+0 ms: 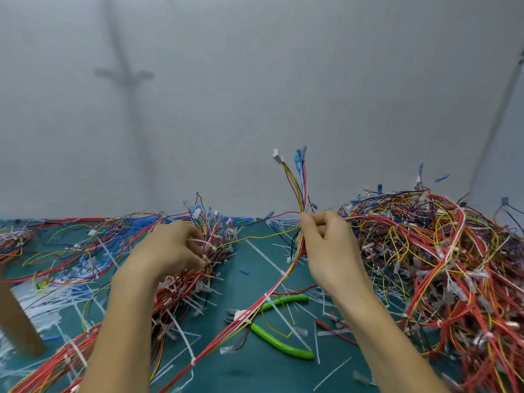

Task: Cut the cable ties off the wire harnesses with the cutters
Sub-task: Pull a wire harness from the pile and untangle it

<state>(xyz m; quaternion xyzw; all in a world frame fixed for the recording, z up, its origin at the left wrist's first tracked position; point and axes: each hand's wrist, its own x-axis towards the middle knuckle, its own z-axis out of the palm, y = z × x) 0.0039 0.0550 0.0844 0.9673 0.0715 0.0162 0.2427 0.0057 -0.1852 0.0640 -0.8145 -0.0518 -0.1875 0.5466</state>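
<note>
Two heaps hid most of what mattered. My left hand (170, 248) had its fingers curled into the left heap (184, 296). The tips were buried among red wires and white ties, clenched on a few strands I could not tell apart. My right hand (329, 251) pinched one wire harness (300, 191) between thumb and forefinger. Its white and blue connectors stood above my fingers, too small to read. Below my fingers the harness ran down toward my left forearm, its cable ties (283, 274) still on, and passed off the bottom edge. The cutters (283, 346) lay untouched on the table (226, 373), below and between my hands. Their green handles were plain, but the head was half covered by that harness. Beyond my right fingers the right heap (442, 265) ran out of view. A brown block (17, 316) left of my left forearm was cut off by the edge.
</note>
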